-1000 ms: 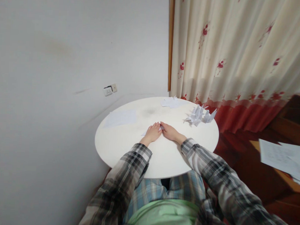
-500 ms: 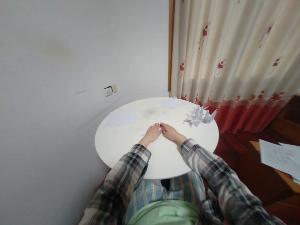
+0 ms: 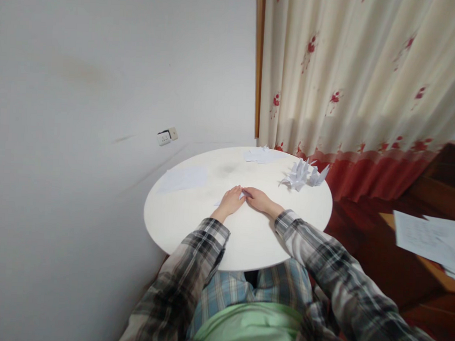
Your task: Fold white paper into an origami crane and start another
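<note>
A small folded piece of white paper (image 3: 243, 195) lies on the round white table (image 3: 187, 224), mostly covered by my hands. My left hand (image 3: 231, 200) rests flat over it with the fingers stretched out, and one paper tip sticks out on its left side. Close beside it, my right hand (image 3: 259, 199) has its fingers bent and closed on the paper's right part. The fingertips of both hands almost meet. How the paper is folded under them is hidden.
Several folded paper figures (image 3: 298, 174) stand at the table's right rim. Flat white sheets (image 3: 184, 179) lie at the left, and more paper pieces (image 3: 264, 155) at the back. A wall with a socket (image 3: 163, 138) borders the left; a curtain (image 3: 337, 69) hangs behind.
Almost nothing has moved. My right fingers have shifted very slightly at the paper, while my left hand stays flat in the same place.
</note>
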Demonstrator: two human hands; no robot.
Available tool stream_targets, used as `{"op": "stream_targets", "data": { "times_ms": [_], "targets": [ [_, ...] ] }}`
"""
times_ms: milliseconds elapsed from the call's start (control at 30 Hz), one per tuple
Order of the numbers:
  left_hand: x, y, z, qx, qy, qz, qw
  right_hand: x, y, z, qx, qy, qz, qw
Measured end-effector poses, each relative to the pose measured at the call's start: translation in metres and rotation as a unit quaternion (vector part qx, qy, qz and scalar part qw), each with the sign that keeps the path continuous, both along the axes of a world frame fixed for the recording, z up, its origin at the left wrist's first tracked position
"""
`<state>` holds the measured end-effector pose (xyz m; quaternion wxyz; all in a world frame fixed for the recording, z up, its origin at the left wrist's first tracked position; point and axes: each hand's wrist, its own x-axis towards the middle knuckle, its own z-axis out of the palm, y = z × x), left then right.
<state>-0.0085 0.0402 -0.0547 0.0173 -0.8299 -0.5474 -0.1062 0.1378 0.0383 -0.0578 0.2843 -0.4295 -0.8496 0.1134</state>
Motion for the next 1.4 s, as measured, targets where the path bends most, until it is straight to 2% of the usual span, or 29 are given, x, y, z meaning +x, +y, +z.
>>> {"op": "stream_targets", "data": {
  "times_ms": [567,1000,1100,1400],
  "targets": [
    [-0.001,-0.001,0.001,-0.003,0.0,0.015,1.0,0.0,0.0,0.002,0.02,-0.004,0.007,1.0],
    [0.0,-0.008,0.005,-0.023,-0.009,0.0,1.0,0.005,0.004,0.002,0.0,0.024,-0.032,0.999],
    [0.0,-0.008,0.005,-0.012,-0.02,-0.01,1.0,0.006,0.005,0.002,-0.003,0.019,-0.058,0.998],
    [-0.002,-0.005,0.002,0.034,-0.049,-0.019,0.998,0.011,0.001,0.003,0.007,-0.016,-0.204,0.979]
  ]
}}
